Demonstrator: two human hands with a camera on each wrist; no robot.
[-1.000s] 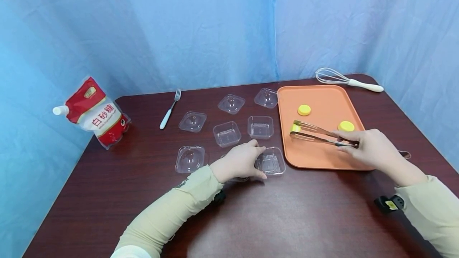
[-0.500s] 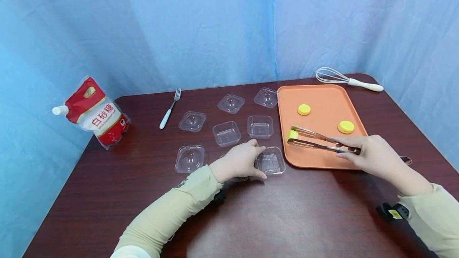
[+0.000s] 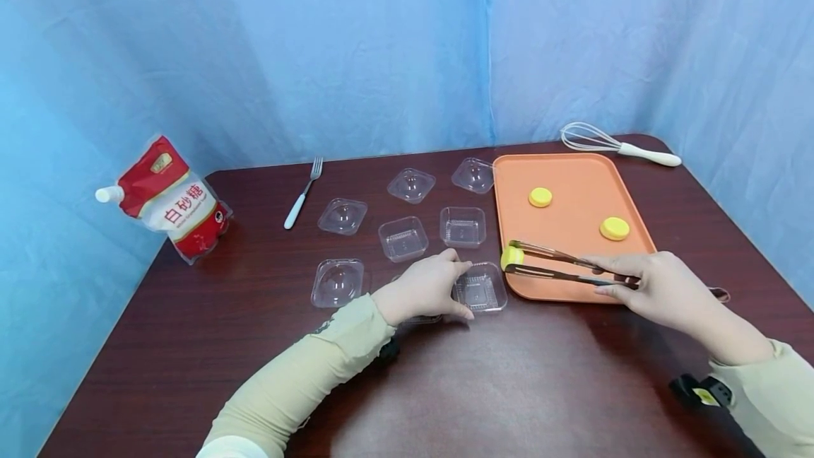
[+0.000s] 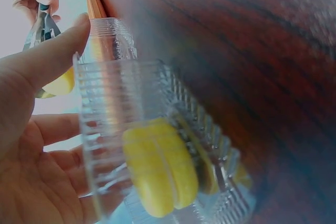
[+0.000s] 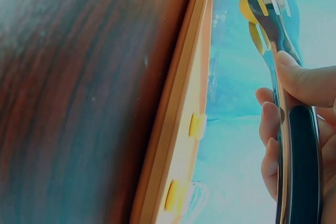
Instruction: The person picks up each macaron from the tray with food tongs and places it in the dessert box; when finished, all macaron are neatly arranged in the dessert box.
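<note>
My right hand [image 3: 674,295] grips metal tongs [image 3: 559,275], which pinch a yellow macaron [image 3: 511,257] over the left edge of the orange tray [image 3: 572,292]. In the right wrist view the macaron sits between the slotted tong heads, raised above the tray. My left hand [image 3: 432,285] holds the left side of a clear square plastic box [image 3: 486,292], thumb at the near side and fingers at the far side. This box has nothing in it. Under my left wrist, mostly hidden in the head view, another clear box [image 4: 147,82] contains a yellow macaron [image 4: 160,166].
Two yellow macarons [image 3: 615,228] lie on the tray. Two clear boxes [image 3: 463,226] and several domed lids [image 3: 342,216] stand left of it. Further out are a fork [image 3: 303,193], a red-white sugar pouch [image 3: 184,203] and a whisk [image 3: 642,153].
My right hand has drawn the tongs and macaron left and nearer, from over the tray to its left edge beside the box. My left hand has stayed in place.
</note>
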